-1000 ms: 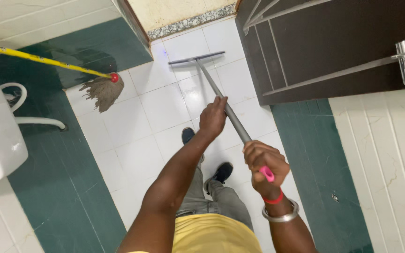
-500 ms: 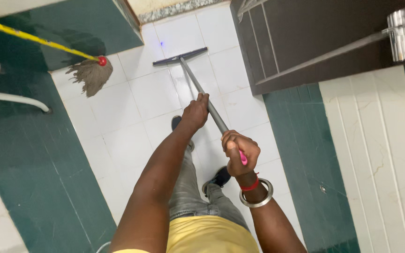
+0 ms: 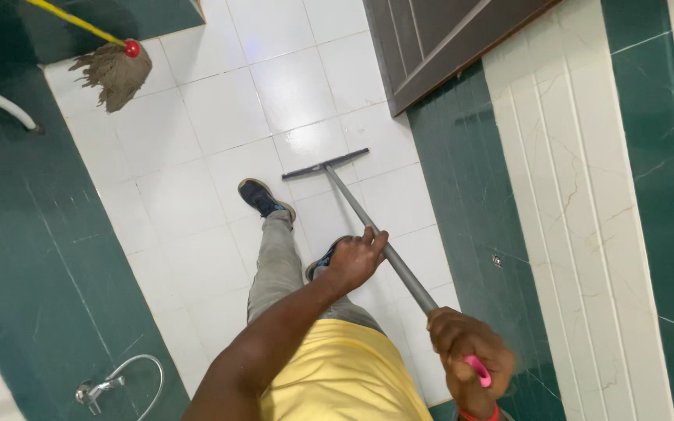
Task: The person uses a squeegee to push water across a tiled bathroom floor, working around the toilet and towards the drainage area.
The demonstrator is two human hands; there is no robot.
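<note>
- Squeegee point(image 3: 368, 226): a grey long-handled floor wiper, its dark blade lying across the white tiled floor point(image 3: 196, 132) just ahead of the person's forward shoe point(image 3: 263, 196), its pole slanting back toward the body.
- Left hand point(image 3: 356, 257): wrapped closed around the middle of the pole, directly above the rear shoe point(image 3: 323, 261).
- Right hand point(image 3: 470, 359): clenched around the pink end grip point(image 3: 477, 370) at the top of the pole.
- Risk 1: the tiles look glossy and may be wet; with the 2 feet set apart in a stride, a hard pull could let a shoe slide.
- Risk 2: the blade sits just beside the forward shoe, so drawing it nearer could catch the toe.
- Risk 3: the green wall point(image 3: 470, 156) and dark door point(image 3: 438, 39) stand near on the right; a swing of the pole could strike them.
- Risk 4: the string mop point(image 3: 115, 70) rests well apart at upper left, a possible trip point if the person steps that way.
</note>
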